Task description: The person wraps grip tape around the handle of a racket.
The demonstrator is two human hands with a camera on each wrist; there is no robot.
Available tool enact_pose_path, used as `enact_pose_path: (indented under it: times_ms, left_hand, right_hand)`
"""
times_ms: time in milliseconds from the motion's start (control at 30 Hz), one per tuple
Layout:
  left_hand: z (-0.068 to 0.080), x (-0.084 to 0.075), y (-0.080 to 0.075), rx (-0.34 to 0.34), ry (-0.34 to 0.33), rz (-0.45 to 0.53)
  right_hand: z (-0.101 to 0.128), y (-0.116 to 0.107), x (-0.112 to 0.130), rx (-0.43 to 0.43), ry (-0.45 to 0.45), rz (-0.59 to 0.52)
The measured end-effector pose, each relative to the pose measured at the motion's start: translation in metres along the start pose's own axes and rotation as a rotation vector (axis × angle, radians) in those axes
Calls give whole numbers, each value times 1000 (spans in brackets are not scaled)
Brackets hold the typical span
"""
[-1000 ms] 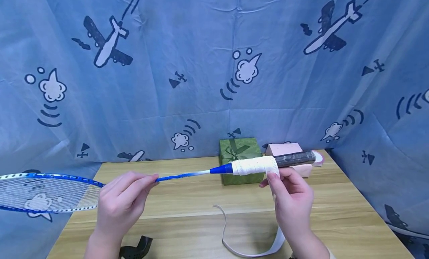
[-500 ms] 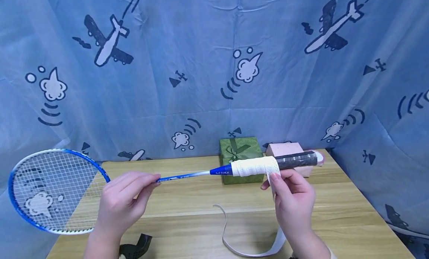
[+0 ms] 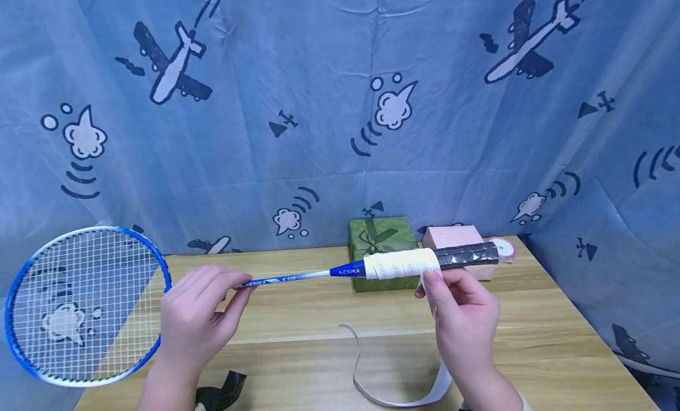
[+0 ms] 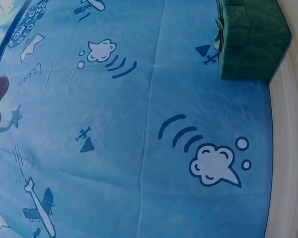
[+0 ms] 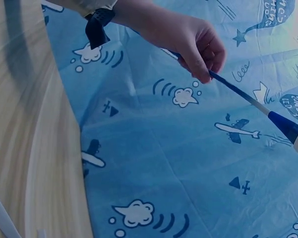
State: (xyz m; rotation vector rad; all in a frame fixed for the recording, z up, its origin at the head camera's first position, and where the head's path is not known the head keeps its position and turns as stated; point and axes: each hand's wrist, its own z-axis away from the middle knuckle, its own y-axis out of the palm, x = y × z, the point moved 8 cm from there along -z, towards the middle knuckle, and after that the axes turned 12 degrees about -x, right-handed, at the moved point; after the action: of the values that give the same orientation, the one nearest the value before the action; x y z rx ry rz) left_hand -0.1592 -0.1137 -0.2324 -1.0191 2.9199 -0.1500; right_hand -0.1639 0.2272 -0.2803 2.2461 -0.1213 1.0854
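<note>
A blue and white badminton racket [image 3: 347, 270] is held level above the table, its strung head at the left. My left hand [image 3: 199, 316] pinches the thin shaft between thumb and fingers; the right wrist view shows this left hand [image 5: 201, 47] too. White overgrip tape [image 3: 395, 265] covers the handle's part beside the blue cone. The rest of the handle [image 3: 467, 255] is black. My right hand [image 3: 467, 325] pinches the tape just below the handle. The tape's loose tail [image 3: 440, 387] curls down to the table. In the left wrist view only some fingertips show at the left edge.
Behind the handle stand a green gift box [image 3: 385, 234] with a bow and a pink box [image 3: 451, 235]. A small pink-rimmed roll [image 3: 506, 250] lies near the handle's end. A blue patterned curtain [image 3: 319, 133] hangs behind the wooden table [image 3: 297, 364].
The racket has turned about its shaft, so its head went from nearly edge-on to facing me. The left fingers have shifted slightly on the shaft. The right hand stays almost in place.
</note>
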Motion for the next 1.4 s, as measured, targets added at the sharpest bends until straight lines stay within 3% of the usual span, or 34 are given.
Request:
enact_pose_path:
  times_ms: [333, 533, 833, 1167, 1400]
  left_hand:
    - [-2, -2, -9, -184, 11, -28]
    - [-4, -4, -11, -225, 26, -57]
    - [-6, -5, -7, -151, 67, -24]
    - [-5, -6, -3, -86, 94, -7]
    - [-1, -4, -2, -39, 91, -5]
  right_hand:
    - [0, 5, 2, 139, -9, -152]
    - [0, 5, -1, 103, -25, -108]
    - [0, 2, -3, 51, 36, -12]
    - [-3, 2, 1, 54, -96, -113]
    - [-2, -1, -3, 21, -76, -81]
